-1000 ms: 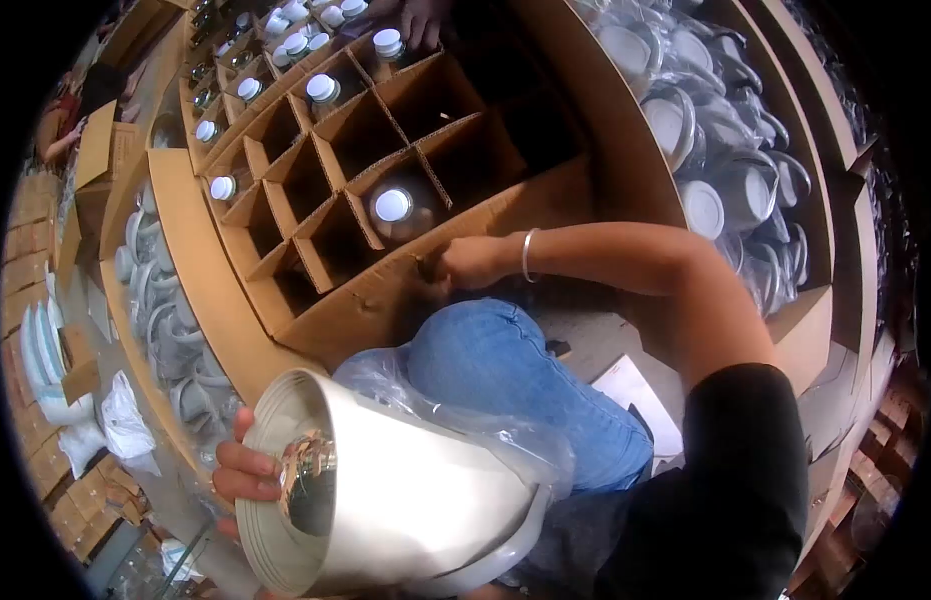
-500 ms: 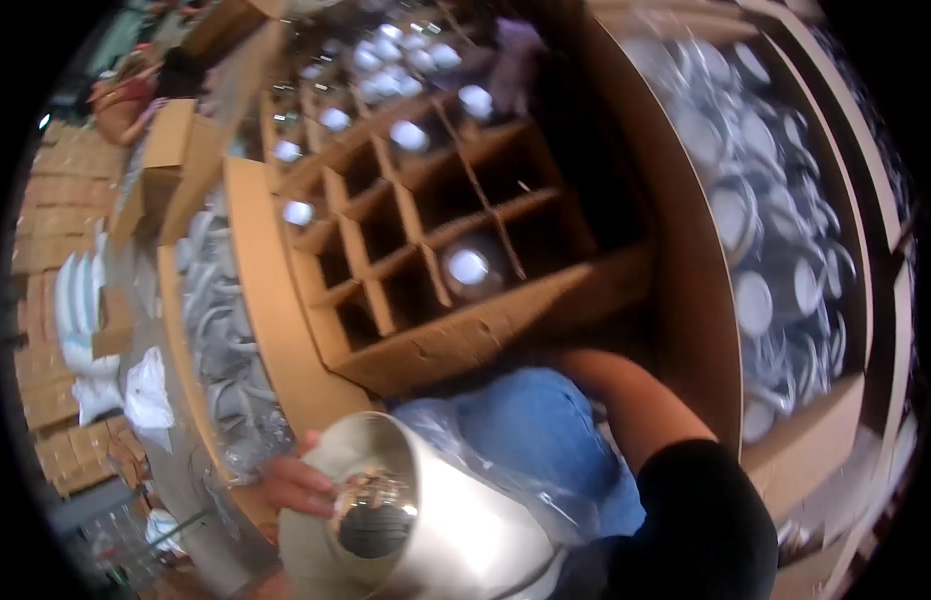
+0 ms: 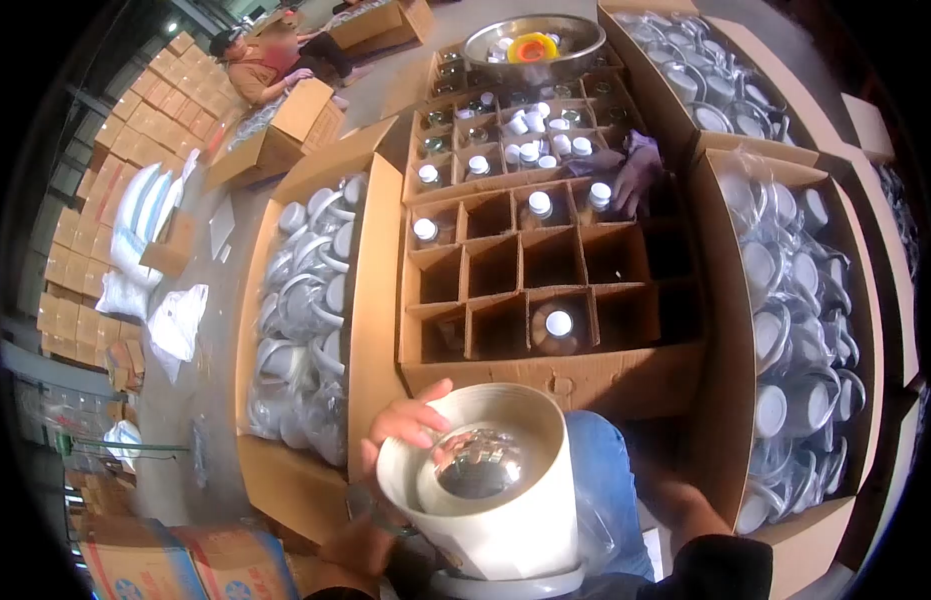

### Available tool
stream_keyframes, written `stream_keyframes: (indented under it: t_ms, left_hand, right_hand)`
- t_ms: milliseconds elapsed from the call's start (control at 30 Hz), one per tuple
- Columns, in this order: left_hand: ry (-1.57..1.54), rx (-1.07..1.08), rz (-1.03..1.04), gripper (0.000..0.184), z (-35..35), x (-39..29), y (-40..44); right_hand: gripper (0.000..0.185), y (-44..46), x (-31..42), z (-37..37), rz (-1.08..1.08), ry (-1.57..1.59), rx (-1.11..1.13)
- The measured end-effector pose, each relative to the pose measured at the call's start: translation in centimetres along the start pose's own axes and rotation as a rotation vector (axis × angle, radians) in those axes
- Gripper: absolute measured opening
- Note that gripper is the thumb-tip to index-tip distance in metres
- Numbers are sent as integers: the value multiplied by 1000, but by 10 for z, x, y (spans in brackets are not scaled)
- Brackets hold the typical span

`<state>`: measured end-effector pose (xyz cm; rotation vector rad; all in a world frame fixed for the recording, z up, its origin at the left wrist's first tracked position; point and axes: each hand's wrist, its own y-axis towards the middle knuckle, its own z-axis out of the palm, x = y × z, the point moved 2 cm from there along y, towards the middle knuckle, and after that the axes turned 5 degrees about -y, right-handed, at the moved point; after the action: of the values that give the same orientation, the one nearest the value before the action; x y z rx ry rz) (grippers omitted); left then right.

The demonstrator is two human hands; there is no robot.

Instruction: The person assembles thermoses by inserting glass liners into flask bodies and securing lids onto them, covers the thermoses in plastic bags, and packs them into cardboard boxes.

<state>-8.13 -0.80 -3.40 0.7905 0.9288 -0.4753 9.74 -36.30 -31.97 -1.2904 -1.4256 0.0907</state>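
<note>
A white cylindrical jug body [image 3: 540, 465] stands tilted in front of me, its open end facing up. Deep inside it shows a shiny silver glass dome [image 3: 475, 470]. My left hand [image 3: 410, 425] grips the rim on the left side, fingers reaching over the edge towards the dome. Below the body is a grey ring-like base [image 3: 505, 583]. My right hand is out of sight; only the right forearm [image 3: 685, 510] appears, reaching into shadow beside my jeans-covered knee [image 3: 605, 480].
Ahead stands a divided carton [image 3: 555, 375] with several white-capped bottles in its cells. Dark purple gloves [image 3: 640, 170] lie over it, a metal bowl [image 3: 475, 50] behind. Cartons of bagged lidded parts flank me left [image 3: 380, 230] and right [image 3: 730, 330]. A person [image 3: 260, 70] sits far left.
My view has swung, so the carton now looks straight and the jug body sits nearer the middle. The right forearm has dropped lower. My left hand stays at the jug body's rim.
</note>
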Motion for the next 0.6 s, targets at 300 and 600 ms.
stream_keyframes:
  t_ms: [300,600]
  left_hand:
    - [-16,-384,-176,44,19,-46,39]
    - [218,383,-305,53,99,-89,98]
  right_hand:
    - [30,-30,41,-6,153,650,-117]
    - [48,-180,313,-86,-1292,68,-372]
